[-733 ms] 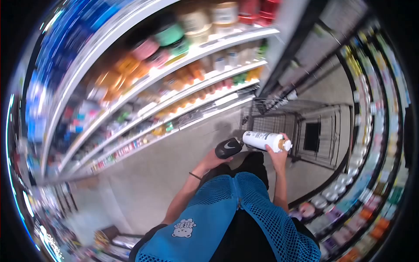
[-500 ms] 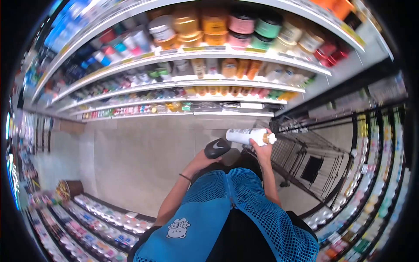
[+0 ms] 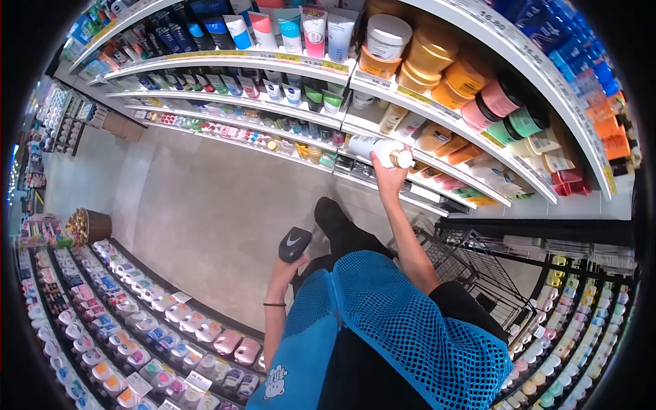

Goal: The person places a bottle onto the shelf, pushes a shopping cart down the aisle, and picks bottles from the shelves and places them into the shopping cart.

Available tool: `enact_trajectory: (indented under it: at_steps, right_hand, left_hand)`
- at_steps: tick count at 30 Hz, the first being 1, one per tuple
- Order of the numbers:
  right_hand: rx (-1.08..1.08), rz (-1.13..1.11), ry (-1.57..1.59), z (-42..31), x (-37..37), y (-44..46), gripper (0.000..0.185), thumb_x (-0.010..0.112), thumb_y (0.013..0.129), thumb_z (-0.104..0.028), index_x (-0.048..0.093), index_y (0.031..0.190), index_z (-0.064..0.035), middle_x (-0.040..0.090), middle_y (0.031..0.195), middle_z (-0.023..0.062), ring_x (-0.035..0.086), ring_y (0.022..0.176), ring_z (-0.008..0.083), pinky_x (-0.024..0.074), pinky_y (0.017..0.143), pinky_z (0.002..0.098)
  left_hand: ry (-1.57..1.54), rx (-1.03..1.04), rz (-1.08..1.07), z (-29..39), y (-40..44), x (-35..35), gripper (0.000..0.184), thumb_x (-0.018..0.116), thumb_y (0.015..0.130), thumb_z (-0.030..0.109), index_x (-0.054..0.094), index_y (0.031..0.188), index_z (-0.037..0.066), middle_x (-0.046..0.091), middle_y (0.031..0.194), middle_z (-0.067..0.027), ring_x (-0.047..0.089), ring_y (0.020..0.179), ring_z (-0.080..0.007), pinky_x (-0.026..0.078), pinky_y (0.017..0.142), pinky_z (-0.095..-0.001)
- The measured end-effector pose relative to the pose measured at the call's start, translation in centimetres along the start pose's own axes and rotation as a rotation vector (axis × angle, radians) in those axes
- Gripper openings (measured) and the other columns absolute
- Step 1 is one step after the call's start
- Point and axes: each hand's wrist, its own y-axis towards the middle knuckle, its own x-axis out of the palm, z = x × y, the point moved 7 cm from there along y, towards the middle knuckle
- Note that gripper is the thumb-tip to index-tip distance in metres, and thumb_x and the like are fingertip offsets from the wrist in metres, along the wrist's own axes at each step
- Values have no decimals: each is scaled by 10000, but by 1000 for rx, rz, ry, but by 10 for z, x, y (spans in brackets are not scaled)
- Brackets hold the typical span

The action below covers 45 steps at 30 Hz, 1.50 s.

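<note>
A large white pump bottle (image 3: 379, 149) with a gold collar and dark print lies sideways in my right hand (image 3: 391, 175), its fingers wrapped round it near the pump end. The bottle is in front of the lower shelves, close to the shelf edge; I cannot tell whether it touches. Lower down, my left hand (image 3: 282, 271) is closed round what looks like a black barcode scanner (image 3: 294, 244) with a white swoosh mark. The scanner points forward over the floor, apart from the shelves; its handle is hidden in the hand.
Ahead, white shelves hold tubes (image 3: 290, 31), tubs (image 3: 388, 37) and several small bottles. A wire shopping cart (image 3: 482, 263) stands at my right. Curved racks of packaged goods (image 3: 184, 314) run behind me on both sides. A basket (image 3: 96, 225) stands at the left on the grey floor (image 3: 198, 184).
My view and body have turned left. My right hand has carried the white bottle up and forward toward the shelves. The scanner in my left hand is now lower and further left. One leg is stepped forward.
</note>
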Motion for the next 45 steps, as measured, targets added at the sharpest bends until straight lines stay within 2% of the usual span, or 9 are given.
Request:
enact_trajectory:
  at_steps: [8,14,16,20,28,33,38,43,45]
  right_hand:
    - [-76,122,-252,23,63,61,795,904,689,-167,492,1345,9,548,1251,157,571,1132,313,462,991,404]
    - [-156,211,-357,36,110,90,860,909,672,-162,452,1379,10,559,1239,206,581,1107,378,481,969,448]
    - [152,162,-275,50,117,96,683,890,681,-169,569,1244,50,607,1145,214,595,1065,405,485,954,458]
    - [8,195,-443,40,132,111,355,845,701,-206,693,890,54,648,917,221,574,994,456,473,907,510]
    - [118,51,-658,85,155,128,441,827,724,-278,702,1027,16,703,984,246,638,940,461,519,823,521]
    - [157,266,-650,48,163,132,296,710,825,-229,715,1045,-30,693,1043,234,634,993,461,527,851,526]
    - [-75,337,-711,61,166,135,312,763,762,-188,711,1014,-12,692,1030,220,607,1022,447,495,911,497]
    - [213,289,-710,62,163,137,480,796,759,-301,667,1151,-55,655,1124,254,618,1037,464,533,873,523]
    - [151,308,-756,63,166,139,473,808,750,-287,674,1140,-56,652,1132,257,614,1041,465,532,876,521]
  left_hand:
    - [-51,16,-48,95,105,-23,217,771,888,94,662,1062,25,671,931,-45,665,892,-154,535,840,-317]
    - [251,-13,-105,175,177,-40,220,752,897,114,675,1083,25,685,961,-43,664,915,-148,526,849,-317]
    - [265,-20,-128,187,196,-48,204,750,898,101,681,1076,28,686,951,-40,667,916,-152,532,853,-317]
    - [90,52,-173,220,224,-49,292,760,904,73,656,1166,-2,691,1008,-62,678,908,-157,568,825,-308]
    - [185,16,-340,232,268,-57,349,766,898,114,657,1209,-1,695,1024,-61,677,909,-154,554,812,-299]
    - [473,51,-401,258,283,-80,334,773,888,152,680,1171,0,715,986,-54,676,879,-145,539,787,-301]
    - [312,130,-510,268,294,-84,285,785,877,159,704,1100,2,720,954,-46,670,867,-134,522,792,-304]
    - [377,87,-584,261,292,-93,289,785,878,160,698,1101,-2,719,956,-45,664,860,-128,518,797,-299]
    - [385,62,-621,259,291,-97,290,782,881,159,695,1103,-5,719,961,-47,663,860,-126,517,796,-296]
